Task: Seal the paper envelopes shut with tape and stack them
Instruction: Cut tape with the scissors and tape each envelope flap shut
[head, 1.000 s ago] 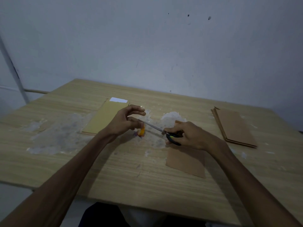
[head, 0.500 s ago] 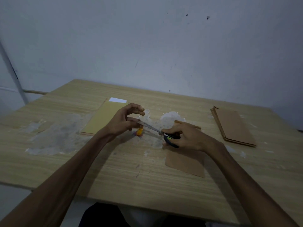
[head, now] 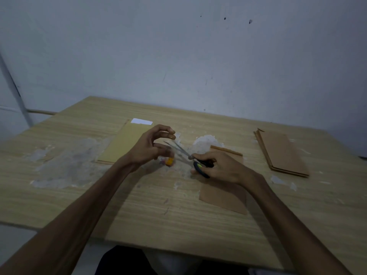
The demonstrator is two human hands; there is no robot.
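We hold the tape (head: 169, 161) in our curled left hand (head: 152, 147); any drawn strip is too faint to see. Our right hand (head: 216, 167) grips the scissors (head: 190, 156), blades parted, pointing left toward it, over the envelope (head: 224, 197).

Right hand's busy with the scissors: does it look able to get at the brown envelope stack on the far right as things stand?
Probably yes. The table between the right hand and the brown envelope stack is bare, but the hand grips the scissors and would need to put them down.
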